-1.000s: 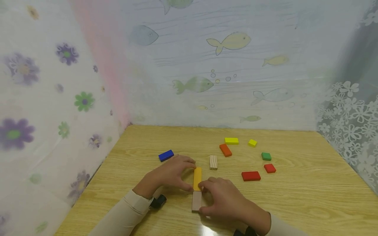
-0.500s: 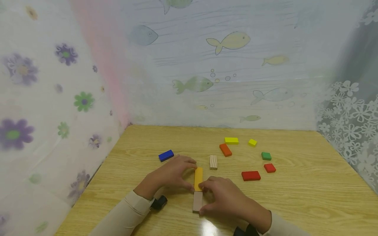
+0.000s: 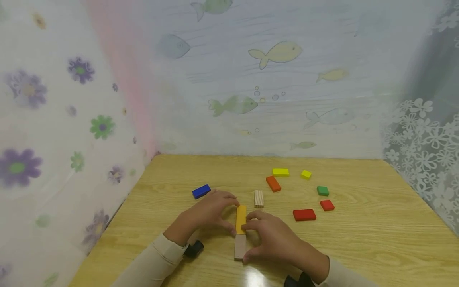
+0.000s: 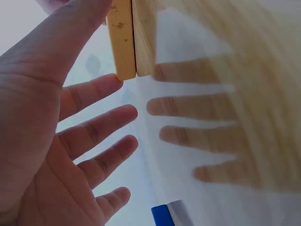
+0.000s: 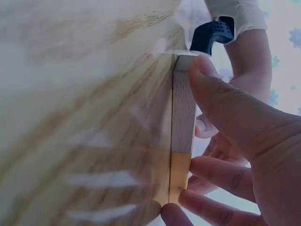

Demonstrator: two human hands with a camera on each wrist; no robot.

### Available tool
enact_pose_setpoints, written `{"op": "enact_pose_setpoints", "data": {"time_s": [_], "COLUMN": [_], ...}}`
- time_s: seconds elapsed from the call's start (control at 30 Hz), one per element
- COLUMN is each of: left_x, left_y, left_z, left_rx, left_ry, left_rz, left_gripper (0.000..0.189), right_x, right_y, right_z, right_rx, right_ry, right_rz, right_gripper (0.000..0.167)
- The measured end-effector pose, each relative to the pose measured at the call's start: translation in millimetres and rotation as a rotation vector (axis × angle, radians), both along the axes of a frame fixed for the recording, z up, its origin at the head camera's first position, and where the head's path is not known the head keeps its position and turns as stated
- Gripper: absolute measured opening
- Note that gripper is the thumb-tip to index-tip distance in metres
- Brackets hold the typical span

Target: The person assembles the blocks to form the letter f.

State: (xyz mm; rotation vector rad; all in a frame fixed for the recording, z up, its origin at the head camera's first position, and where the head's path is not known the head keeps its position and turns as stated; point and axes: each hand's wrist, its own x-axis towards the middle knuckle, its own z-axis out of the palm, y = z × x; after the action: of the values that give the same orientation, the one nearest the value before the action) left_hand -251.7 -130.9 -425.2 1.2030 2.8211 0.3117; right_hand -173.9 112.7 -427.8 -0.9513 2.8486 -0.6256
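Note:
An orange block (image 3: 241, 219) and a greyish-brown block (image 3: 240, 246) lie end to end on the table in one straight line. Along their left side is my left hand (image 3: 211, 213), its index fingertip at the orange block's far end and its thumb near the joint. The left wrist view shows that hand's other fingers (image 4: 101, 129) spread and extended. From the right, my right hand (image 3: 274, 237) has its thumb at the brown block's near end. Its fingertips touch the orange block's right side, as the right wrist view also shows.
A blue block (image 3: 201, 191) lies beyond my left hand. A striped wooden block (image 3: 259, 198) sits just past the row. Farther right are orange-red (image 3: 273, 183), yellow (image 3: 281, 172), green (image 3: 322, 191) and red (image 3: 304, 215) blocks. Patterned sheets hang behind and at the sides.
The two-block row has shifted very slightly right with both hands alongside it. My right fingers have spread a little along the orange block. The other blocks have stayed put.

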Motion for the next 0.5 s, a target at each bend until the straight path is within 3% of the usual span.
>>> {"op": "enact_pose_setpoints", "data": {"time_s": [0.3,0.5], "left_x": [-9.0,-23.0], "left_y": [9.9,27.4], "left_z": [11.5,15.7], "left_rx": [-0.04,0.006], "left_ry": [0.021,-0.052], "left_rz": [-0.008,0.071], "left_gripper": [0.082,0.073], "right_x": [1.1,1.4], "right_y": [0,1], "right_z": [3.5,4.3], "right_rx": [0.008,0.005], "right_ry": [-0.01,0.016], "right_rz": [0.018,0.024], "right_gripper": [0.074,0.072]}}
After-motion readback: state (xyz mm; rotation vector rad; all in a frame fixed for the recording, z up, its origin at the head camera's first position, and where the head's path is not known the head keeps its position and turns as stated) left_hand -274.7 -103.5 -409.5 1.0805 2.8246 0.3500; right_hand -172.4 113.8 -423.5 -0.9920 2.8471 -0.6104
